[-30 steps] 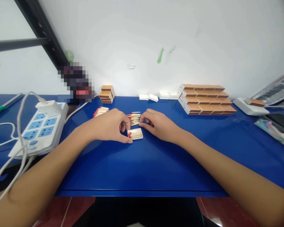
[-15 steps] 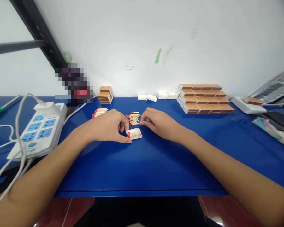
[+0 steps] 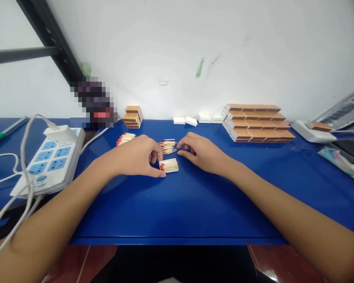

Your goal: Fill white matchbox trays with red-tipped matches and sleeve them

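Note:
A small white matchbox tray (image 3: 173, 161) lies on the blue table, holding several red-tipped matches (image 3: 168, 167) along its near side. The thumb and fingers of my left hand (image 3: 141, 156) are around its left end. Behind the tray is a loose pile of matches (image 3: 168, 146). My right hand (image 3: 199, 151) hovers just right of that pile, thumb and index finger slightly apart, with nothing visible between them. Another heap of matches (image 3: 124, 139) is partly hidden behind my left hand.
Brown matchboxes stand in a small stack (image 3: 132, 117) at back left and a large stepped stack (image 3: 258, 125) at back right. White trays (image 3: 191, 120) line the wall between them. A power strip (image 3: 51, 161) with cables is on the left; a white device (image 3: 312, 131) sits on the right.
My right thumb and index finger have parted from a pinch near the pile. The view has shifted slightly, while my left hand keeps its place at the tray.

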{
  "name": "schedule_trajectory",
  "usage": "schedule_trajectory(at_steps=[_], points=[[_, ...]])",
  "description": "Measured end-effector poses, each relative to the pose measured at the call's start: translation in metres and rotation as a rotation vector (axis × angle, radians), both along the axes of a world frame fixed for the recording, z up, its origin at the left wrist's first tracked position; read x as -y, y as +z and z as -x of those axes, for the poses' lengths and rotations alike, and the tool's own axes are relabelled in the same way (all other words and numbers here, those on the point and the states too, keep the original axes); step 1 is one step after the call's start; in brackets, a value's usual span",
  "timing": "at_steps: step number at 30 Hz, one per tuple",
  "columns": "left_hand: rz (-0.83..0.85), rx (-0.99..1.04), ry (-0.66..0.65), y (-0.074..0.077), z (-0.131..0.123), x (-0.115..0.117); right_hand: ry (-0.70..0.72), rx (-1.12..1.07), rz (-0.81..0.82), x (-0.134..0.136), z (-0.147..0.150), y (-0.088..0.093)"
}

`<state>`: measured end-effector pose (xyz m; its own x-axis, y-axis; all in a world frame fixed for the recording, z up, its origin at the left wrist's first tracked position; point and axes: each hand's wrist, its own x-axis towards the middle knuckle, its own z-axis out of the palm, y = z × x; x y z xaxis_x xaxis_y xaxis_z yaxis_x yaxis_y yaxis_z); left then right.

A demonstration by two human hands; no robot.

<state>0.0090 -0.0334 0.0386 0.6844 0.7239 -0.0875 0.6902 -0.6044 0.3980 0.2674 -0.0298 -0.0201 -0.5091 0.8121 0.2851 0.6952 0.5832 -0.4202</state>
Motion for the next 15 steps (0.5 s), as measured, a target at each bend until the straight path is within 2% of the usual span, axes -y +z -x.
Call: schedule_trajectory(at_steps=[5,15], points=[[0.003,-0.002,0.006,0.0,0.001,0.0,0.016,0.012,0.028,-0.005,0.001,-0.006],[0.006,0.002,-0.004,-0.002,0.002,-0.001,0.01,0.054,0.081,0.0,0.013,0.001]])
